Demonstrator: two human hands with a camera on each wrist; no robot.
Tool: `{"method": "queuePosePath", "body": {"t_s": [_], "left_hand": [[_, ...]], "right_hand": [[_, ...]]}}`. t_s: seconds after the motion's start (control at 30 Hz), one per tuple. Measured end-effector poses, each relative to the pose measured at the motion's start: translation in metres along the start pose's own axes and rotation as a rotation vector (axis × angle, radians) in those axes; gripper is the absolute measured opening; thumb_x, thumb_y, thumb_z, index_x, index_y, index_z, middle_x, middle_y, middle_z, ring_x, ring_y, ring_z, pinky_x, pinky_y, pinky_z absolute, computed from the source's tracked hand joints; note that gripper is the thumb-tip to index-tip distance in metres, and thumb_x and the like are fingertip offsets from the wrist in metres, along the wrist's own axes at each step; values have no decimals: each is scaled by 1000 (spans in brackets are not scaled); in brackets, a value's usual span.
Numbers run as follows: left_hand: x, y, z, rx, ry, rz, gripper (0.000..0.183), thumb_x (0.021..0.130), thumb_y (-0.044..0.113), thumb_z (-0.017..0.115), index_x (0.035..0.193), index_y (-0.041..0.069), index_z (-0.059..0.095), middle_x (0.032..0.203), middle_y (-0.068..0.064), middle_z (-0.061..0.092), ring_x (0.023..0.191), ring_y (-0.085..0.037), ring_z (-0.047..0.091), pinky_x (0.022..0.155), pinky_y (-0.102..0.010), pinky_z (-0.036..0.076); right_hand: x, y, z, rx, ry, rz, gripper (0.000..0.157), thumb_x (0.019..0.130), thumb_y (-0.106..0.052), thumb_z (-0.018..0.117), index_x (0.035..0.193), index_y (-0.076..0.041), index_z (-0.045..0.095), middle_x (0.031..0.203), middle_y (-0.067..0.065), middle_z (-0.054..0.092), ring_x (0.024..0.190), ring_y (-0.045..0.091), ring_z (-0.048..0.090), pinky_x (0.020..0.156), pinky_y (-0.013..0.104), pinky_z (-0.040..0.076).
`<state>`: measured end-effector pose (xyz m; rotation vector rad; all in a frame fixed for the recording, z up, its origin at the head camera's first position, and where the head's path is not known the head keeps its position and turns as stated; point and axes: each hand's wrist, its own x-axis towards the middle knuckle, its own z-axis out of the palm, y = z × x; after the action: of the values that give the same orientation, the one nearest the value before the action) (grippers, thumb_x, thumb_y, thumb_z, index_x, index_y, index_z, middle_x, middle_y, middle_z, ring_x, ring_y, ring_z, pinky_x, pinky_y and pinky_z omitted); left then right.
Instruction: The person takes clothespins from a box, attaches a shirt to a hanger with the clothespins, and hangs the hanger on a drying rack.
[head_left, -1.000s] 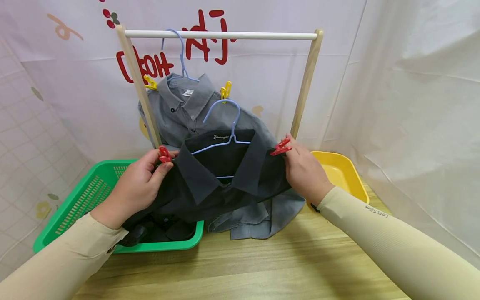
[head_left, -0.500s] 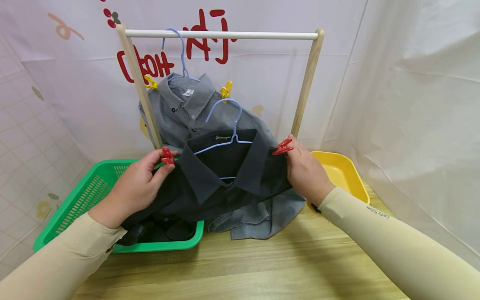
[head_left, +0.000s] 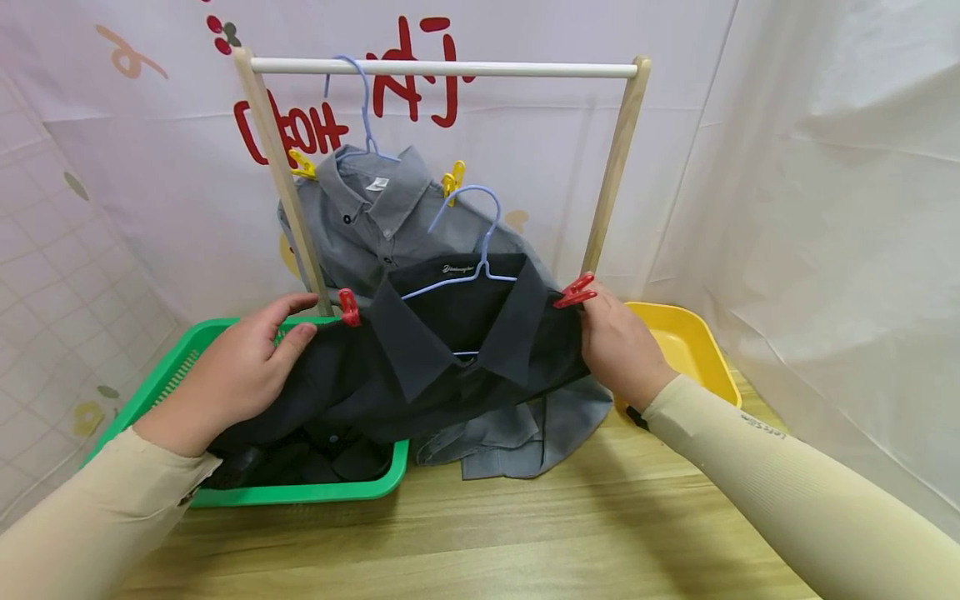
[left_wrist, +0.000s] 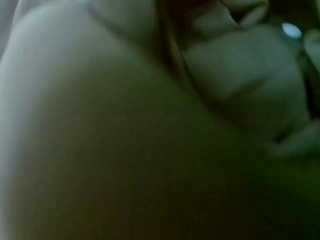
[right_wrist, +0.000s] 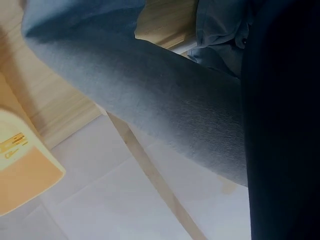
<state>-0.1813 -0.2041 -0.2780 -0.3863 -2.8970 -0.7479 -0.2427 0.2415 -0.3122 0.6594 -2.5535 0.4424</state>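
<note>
A black shirt [head_left: 465, 387] hangs on a light blue hanger [head_left: 487, 242], held up above the table. A red clothespin [head_left: 348, 307] sits on its left shoulder and a second red clothespin [head_left: 576, 291] on its right. My left hand [head_left: 240, 358] is beside the left shoulder, thumb and index finger apart, with nothing pinched between them. At the other shoulder my right hand [head_left: 624, 343] grips the black shirt just below the clothespin; some of its fingers are hidden behind the cloth. The left wrist view is dark and blurred.
Behind, a grey shirt [head_left: 420, 225] with yellow clothespins [head_left: 453, 179] hangs from a wood-and-white rack [head_left: 480, 68]. A green basket [head_left: 315, 493] holding dark items stands at left. A yellow tray [head_left: 693, 333] is at right, on the wooden table [head_left: 480, 542].
My left hand has let go of the red clothespin and moved left, its thumb and finger spreading. The black shirt and hanger have shifted slightly right with my right hand.
</note>
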Motion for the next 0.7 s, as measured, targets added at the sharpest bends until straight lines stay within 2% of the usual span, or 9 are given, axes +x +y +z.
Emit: {"method": "queuePosePath", "body": {"t_s": [0.13,0.27,0.37,0.53,0.7], "left_hand": [[-1,-18,-9,47,-48,-40,61,115,39,37,165,3,30,164,-31,37,150,-58,32,121,-74,21],[-4,-41,-18,104,-106,-84,62,116,34,37,164,-4,25,164,-37,31,149,-61,27,120,-79,8],[-6,-61,-24,149,-184,-131,64,116,31,38,163,-9,22,164,-42,23,150,-64,20,116,-83,8],[-13,-93,-30,206,-293,-174,68,115,31,42,161,-14,21,160,-50,13,146,-71,11,110,-85,16],[-20,-115,-31,210,-371,-205,77,115,39,41,161,-16,14,159,-52,7,144,-76,1,109,-87,13]], "right_hand": [[-1,1,-3,1,-11,19,25,104,1,55,128,7,56,137,28,63,126,43,64,112,56,50],[-2,4,-5,6,3,20,23,104,2,55,127,7,57,129,26,65,117,42,66,108,55,53],[-2,5,-7,4,5,29,23,104,2,55,127,6,57,127,25,65,114,41,67,107,55,54],[-3,8,-9,-11,5,36,22,105,0,55,126,6,57,123,25,66,109,41,68,104,56,56],[-4,11,-9,-17,5,40,21,106,-1,54,125,7,57,124,26,66,107,42,69,103,57,56]]}}
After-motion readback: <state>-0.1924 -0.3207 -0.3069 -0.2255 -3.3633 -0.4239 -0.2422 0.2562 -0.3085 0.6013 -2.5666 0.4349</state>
